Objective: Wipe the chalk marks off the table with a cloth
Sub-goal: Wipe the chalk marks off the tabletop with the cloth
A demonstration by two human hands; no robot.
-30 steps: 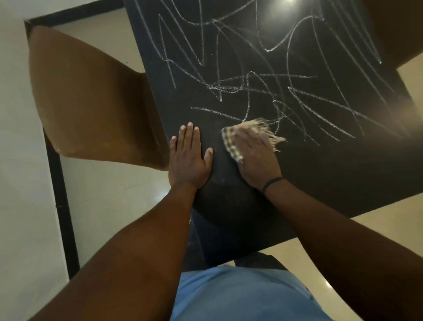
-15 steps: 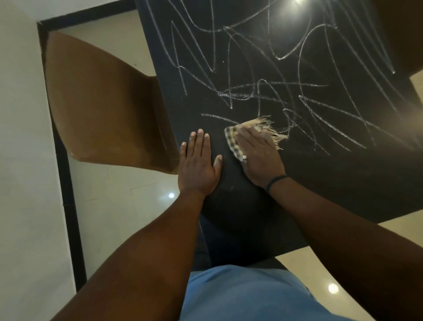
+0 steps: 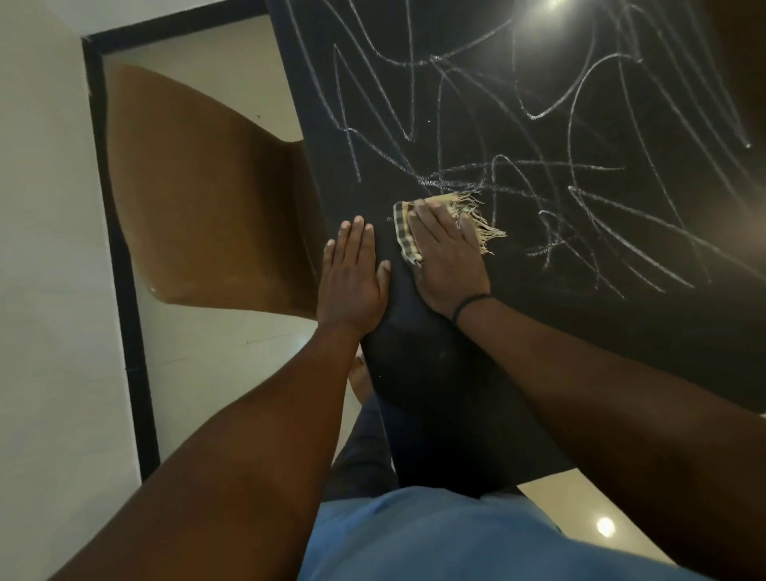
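A brown moulded chair point(image 3: 207, 199) stands to the left, its seat tucked partly under the dark top. The pale glossy floor point(image 3: 215, 356) beneath it carries a black border strip point(image 3: 124, 290) along a cream wall point(image 3: 45, 249). A round light reflection point(image 3: 606, 526) shines on the floor at lower right.

1. The scene is dim and warm; the forearms and the near part of the dark bench point(image 3: 435, 394) fall into deep shadow.
2. A bright glare spot point(image 3: 551, 4) sits on the glossy bench top at the upper edge; a smaller lamp reflection point(image 3: 606, 526) shines on the polished floor point(image 3: 232, 352) at lower right.
3. Wide-angle distortion bends the bench edges and the black floor strip point(image 3: 124, 290); the corners stretch.
4. Focus is soft throughout; the chalk marks point(image 3: 580, 199) stay legible.
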